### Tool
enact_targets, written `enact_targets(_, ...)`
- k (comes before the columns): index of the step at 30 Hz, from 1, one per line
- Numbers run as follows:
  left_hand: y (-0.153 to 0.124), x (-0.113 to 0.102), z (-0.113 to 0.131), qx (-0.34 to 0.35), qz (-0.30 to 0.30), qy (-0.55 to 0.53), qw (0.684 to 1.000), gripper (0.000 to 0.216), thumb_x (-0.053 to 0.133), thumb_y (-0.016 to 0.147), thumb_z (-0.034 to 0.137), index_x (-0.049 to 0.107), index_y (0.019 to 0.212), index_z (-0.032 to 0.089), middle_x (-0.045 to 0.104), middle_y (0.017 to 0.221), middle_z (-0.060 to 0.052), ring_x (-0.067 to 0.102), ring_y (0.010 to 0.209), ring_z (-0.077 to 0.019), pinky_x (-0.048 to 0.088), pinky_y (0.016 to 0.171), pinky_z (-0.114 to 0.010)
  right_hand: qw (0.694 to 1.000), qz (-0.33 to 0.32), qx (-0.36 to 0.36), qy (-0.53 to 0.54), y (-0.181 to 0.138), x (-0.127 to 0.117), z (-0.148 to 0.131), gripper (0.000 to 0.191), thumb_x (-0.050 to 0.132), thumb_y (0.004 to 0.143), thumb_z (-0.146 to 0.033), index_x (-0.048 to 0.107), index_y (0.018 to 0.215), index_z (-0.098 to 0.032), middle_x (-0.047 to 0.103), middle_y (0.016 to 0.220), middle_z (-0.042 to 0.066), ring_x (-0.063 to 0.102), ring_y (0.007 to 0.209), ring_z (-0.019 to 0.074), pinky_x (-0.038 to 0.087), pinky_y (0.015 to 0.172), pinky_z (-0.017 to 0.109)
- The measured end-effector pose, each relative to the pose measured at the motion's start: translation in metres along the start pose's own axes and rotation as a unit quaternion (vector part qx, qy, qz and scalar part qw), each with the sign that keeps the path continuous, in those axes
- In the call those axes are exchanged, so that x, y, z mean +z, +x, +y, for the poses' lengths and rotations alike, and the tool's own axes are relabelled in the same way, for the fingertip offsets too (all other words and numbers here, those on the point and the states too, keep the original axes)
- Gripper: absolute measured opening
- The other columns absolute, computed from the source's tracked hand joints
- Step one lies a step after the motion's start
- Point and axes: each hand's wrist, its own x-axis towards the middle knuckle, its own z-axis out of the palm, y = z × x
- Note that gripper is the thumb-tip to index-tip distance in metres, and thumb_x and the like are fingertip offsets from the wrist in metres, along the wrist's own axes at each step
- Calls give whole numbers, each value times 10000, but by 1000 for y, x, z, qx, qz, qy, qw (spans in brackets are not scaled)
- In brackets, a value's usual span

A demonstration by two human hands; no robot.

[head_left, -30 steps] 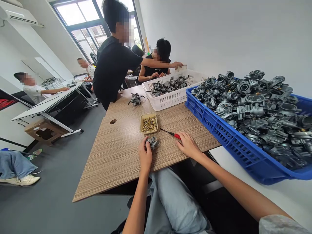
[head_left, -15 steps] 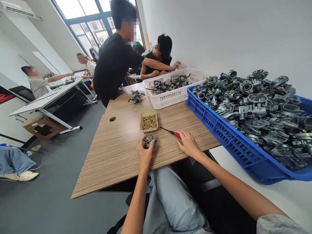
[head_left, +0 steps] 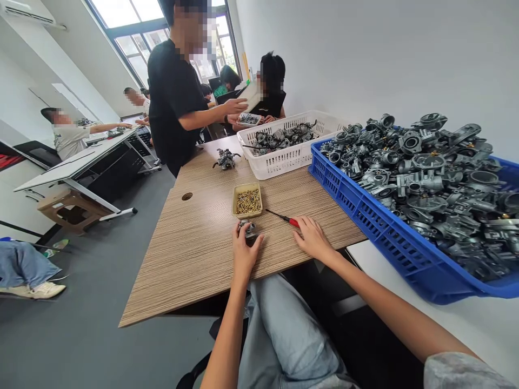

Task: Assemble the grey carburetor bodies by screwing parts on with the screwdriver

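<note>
My left hand (head_left: 246, 254) is curled around a small grey metal carburetor body (head_left: 248, 228) on the wooden table. Its fingers touch the far left side, and the thumb is spread at the right; part of the body is hidden by the fingers. My right hand (head_left: 311, 237) rests on the tabletop, its fingers over the red handle of a screwdriver (head_left: 292, 221). The dark shaft points left toward a small tray (head_left: 234, 209) of brass-coloured screw-like parts (head_left: 248, 202), just beyond the carburetor body.
A blue crate (head_left: 365, 243) heaped with carburetor bodies stands at the right. Behind the tray are a white basket (head_left: 279, 166) of metal parts and a loose carburetor (head_left: 225, 159). A standing co-worker (head_left: 174, 97) holds a pale tray; another person (head_left: 272, 92) sits beyond the basket.
My left hand has shifted slightly and its thumb has spread from the carburetor body, which has turned. My right hand stays put. The standing co-worker has drawn back, lifting a pale tray.
</note>
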Motion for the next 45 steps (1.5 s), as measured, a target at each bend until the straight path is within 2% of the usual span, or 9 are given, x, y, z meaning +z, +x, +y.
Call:
enact_targets(5, 0, -1, 4, 2, -5, -1, 1000, 337, 728, 977, 322, 679, 1302, 247, 571, 1492, -151, 522, 1498, -331, 415, 1296, -536, 1000, -2, -1, 0, 0, -1, -1, 409, 545, 1051, -258, 565, 1449, -171, 670, 1391, 163, 584, 1291, 315, 466, 1106, 438)
enact_targets(12, 0, -5, 11, -30, 0, -40, 999, 303, 612, 1066, 419, 651, 1310, 244, 710, 1287, -118, 667, 1237, -284, 514, 1137, -486, 1000, -4, 3, 0, 0, -3, -2, 393, 545, 1051, -261, 577, 1435, -187, 674, 1384, 159, 589, 1272, 313, 474, 1074, 428)
enact_targets(17, 1, -3, 5, -60, 14, -37, 997, 336, 574, 1082, 486, 642, 1294, 235, 729, 1277, -122, 676, 1207, -286, 511, 1107, -483, 1000, -4, 3, 2, 0, -5, -3, 381, 541, 1059, -265, 577, 1431, -189, 678, 1378, 153, 588, 1271, 307, 464, 1083, 421)
enact_targets(24, 4, -3, -2, -119, 59, -21, 991, 393, 452, 1114, 539, 670, 1225, 233, 758, 1190, -110, 686, 1142, -277, 520, 1057, -456, 1000, -5, 4, -3, 0, -5, -3, 379, 538, 1065, -262, 578, 1432, -174, 680, 1381, 157, 589, 1274, 308, 460, 1084, 423)
enact_targets(31, 3, -6, 1, -159, 120, -25, 980, 362, 477, 1112, 544, 659, 1197, 243, 760, 1165, -87, 707, 1066, -241, 545, 978, -381, 1000, -7, 3, -4, 0, -4, -3, 388, 541, 1055, -263, 577, 1436, -198, 678, 1383, 152, 592, 1275, 309, 471, 1079, 430)
enact_targets(34, 4, -7, -1, -161, 107, -24, 981, 344, 451, 1120, 514, 659, 1138, 241, 761, 1106, -76, 710, 1035, -237, 551, 950, -370, 1000, -8, 3, -5, 0, -5, -3, 379, 543, 1052, -265, 584, 1422, -194, 678, 1377, 153, 589, 1272, 310, 472, 1074, 430)
enact_targets(39, 4, -6, -2, -144, 30, -34, 988, 375, 384, 1135, 474, 677, 1164, 241, 769, 1147, -82, 709, 1088, -247, 540, 993, -394, 1000, -8, 3, -3, 0, -6, -5, 378, 547, 1049, -260, 583, 1417, -185, 681, 1367, 153, 585, 1269, 310, 461, 1087, 421)
enact_targets(43, 4, -7, 2, -115, 57, -45, 991, 402, 402, 1136, 494, 651, 1314, 234, 734, 1313, -111, 681, 1217, -251, 524, 1071, -412, 1000, -9, 3, -3, 0, -7, -5, 368, 540, 1055, -262, 585, 1411, -178, 684, 1360, 157, 588, 1263, 312, 460, 1080, 416)
enact_targets(45, 3, -7, 3, -81, 61, -44, 994, 418, 380, 1144, 487, 658, 1326, 235, 720, 1349, -117, 661, 1271, -254, 503, 1126, -428, 1000, -9, 3, -3, 0, -7, -5, 367, 541, 1055, -260, 585, 1409, -175, 686, 1358, 159, 589, 1264, 315, 463, 1078, 422)
